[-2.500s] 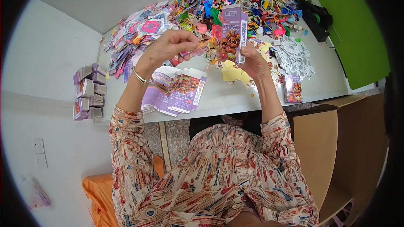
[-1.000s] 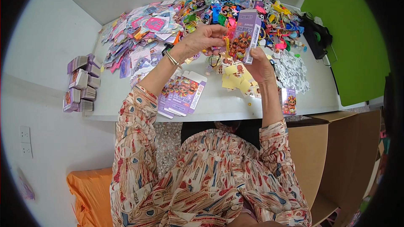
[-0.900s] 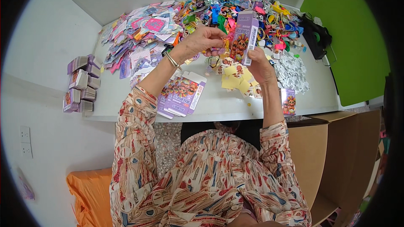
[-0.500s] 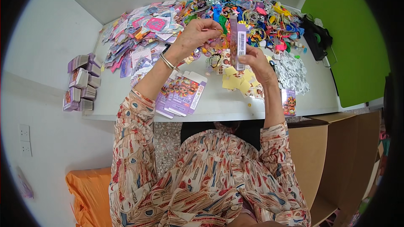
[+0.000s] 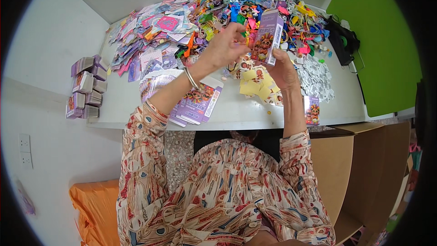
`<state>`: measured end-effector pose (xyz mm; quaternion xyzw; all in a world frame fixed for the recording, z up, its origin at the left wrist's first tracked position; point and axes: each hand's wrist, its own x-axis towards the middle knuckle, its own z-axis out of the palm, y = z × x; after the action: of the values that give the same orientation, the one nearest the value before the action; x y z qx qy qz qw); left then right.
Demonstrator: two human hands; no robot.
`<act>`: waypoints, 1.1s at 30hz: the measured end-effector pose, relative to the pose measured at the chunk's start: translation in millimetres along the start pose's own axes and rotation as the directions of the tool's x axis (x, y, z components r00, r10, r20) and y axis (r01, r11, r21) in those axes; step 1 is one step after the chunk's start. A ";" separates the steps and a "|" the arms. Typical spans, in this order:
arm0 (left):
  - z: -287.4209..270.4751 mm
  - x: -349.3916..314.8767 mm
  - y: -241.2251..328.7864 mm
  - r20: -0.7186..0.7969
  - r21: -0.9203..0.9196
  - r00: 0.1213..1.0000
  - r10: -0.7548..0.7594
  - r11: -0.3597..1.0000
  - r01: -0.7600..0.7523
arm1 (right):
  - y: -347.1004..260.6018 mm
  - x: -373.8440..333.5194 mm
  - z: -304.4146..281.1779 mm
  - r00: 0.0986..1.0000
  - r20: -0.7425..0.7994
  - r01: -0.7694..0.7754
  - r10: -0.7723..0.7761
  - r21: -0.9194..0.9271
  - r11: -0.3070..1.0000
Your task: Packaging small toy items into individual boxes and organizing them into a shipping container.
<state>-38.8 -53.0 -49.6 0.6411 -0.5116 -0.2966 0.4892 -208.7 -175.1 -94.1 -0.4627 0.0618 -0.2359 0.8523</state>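
Upright and slightly tilted, a small purple printed carton [image 5: 264, 43] is gripped in my right hand [image 5: 285, 69], with the thumb on its lower side edge. Whether its top end is closed I cannot tell. My left hand [image 5: 223, 48], wearing a silver bangle, hovers just left of the carton. Its fingers are bent and apart, a little blurred, with nothing visible in them. Flat purple cartons [image 5: 195, 109] lie fanned out under my left forearm. Below the carton sit yellow paper squares [image 5: 255, 86] and small character stickers [image 5: 247, 65].
Printed cards [image 5: 150, 32] are heaped at the back left, colourful small trinkets [image 5: 255, 0] at the back. White packets [image 5: 316, 79] lie right, near a black device [image 5: 341, 41]. Another purple carton [image 5: 312, 110] rests by the front edge. Filled cartons [image 5: 84, 89] stack left; a cardboard box [image 5: 332, 168] stands right.
The carton has turned so its front faces me more, and its top leans right. My left hand has moved slightly down; its fingers are more spread.
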 end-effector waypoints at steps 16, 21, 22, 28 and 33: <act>-16.2 14.8 8.6 -0.335 0.064 0.910 0.245 0.969 -0.238 | -7.3 -6.9 9.1 0.989 -0.108 -0.126 0.104 -0.223 0.967; -24.6 17.4 -7.3 -0.250 0.156 0.957 0.149 0.981 -0.112 | 1.4 -7.7 -10.0 0.990 -0.068 -0.130 0.125 -0.081 0.988; -25.3 18.0 -12.5 -0.249 0.157 0.957 0.150 0.981 -0.113 | 3.5 -7.8 -14.2 0.990 -0.069 -0.129 0.124 -0.082 0.988; -32.2 10.5 -17.2 -0.130 -0.110 0.990 0.055 0.992 -0.069 | 0.8 -9.5 -10.9 0.992 -0.062 -0.112 0.113 0.020 0.994; -19.5 -5.0 -11.5 0.147 -0.508 0.911 -0.384 0.761 0.403 | -6.8 -6.9 -1.1 0.999 0.036 -0.037 0.034 0.076 0.996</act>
<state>-18.9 -41.9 -54.1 0.5693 -0.2723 -0.5323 0.5643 -217.4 -175.9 -89.9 -0.4324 0.0461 -0.2149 0.8745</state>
